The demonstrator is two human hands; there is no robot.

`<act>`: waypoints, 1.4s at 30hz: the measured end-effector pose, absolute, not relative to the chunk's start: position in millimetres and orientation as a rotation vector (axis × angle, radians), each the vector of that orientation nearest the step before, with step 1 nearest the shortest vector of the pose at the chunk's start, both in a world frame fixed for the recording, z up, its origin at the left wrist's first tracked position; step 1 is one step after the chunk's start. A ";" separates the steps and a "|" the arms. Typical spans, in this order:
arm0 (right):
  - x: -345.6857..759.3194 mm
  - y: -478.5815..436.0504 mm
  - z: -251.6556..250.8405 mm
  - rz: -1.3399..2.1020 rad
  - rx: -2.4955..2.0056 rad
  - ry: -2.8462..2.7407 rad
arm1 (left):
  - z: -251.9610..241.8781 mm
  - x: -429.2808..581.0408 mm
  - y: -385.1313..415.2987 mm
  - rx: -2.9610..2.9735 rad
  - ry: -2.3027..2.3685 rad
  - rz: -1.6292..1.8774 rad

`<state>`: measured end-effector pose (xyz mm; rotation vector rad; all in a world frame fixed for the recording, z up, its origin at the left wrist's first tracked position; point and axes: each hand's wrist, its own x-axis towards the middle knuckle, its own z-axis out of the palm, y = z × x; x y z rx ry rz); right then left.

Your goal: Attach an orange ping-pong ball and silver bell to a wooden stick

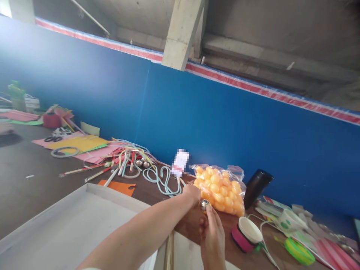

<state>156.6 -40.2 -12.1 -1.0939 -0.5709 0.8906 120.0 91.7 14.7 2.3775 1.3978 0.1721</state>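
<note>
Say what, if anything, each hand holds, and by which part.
The right hand holds a silver ball by its lower right edge. The left hand is by the bag of orange balls; any hold there is hidden.

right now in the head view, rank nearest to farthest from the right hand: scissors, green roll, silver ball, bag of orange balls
From the right hand:
1. Silver ball, at its fingers
2. Bag of orange balls, just beyond
3. Green roll, to the right
4. Scissors, well left
</note>
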 end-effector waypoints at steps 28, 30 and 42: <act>146.1 -38.2 -19.7 1.233 -0.897 -0.555 | -4.7 22.7 21.6 1.330 0.982 0.794; 146.3 -37.4 -21.2 1.250 -0.883 -0.539 | -8.4 18.4 20.6 1.168 0.869 0.850; 143.1 -41.1 -22.8 1.288 -0.892 -0.564 | -13.7 2.7 24.4 0.772 0.493 0.856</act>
